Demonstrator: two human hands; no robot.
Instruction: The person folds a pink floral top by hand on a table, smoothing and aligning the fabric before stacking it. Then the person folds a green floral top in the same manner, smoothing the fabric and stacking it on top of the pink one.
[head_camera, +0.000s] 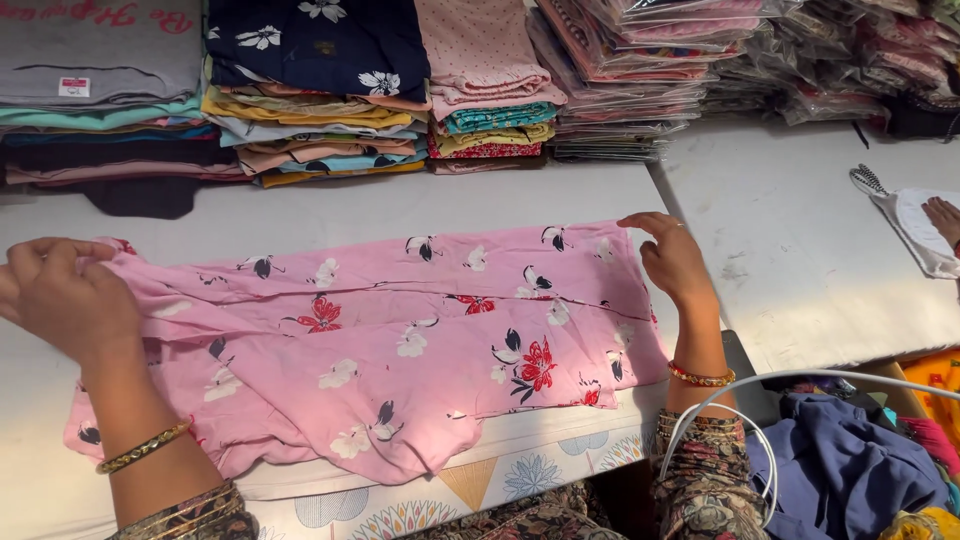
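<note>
A pink garment (400, 330) with red, white and black flowers lies folded lengthwise across a white table (330, 210). My left hand (65, 295) pinches its left end, fingers closed on the cloth. My right hand (672, 258) rests on the garment's far right corner, fingers pressed onto the fabric. Both wrists wear gold bangles.
Stacks of folded clothes (320, 100) line the back of the table, with plastic-wrapped packs (640, 70) to the right. Another person's hand (942, 218) rests on a white cloth (915, 235) at the far right. A blue garment (840, 470) and a white cable (760, 400) lie lower right.
</note>
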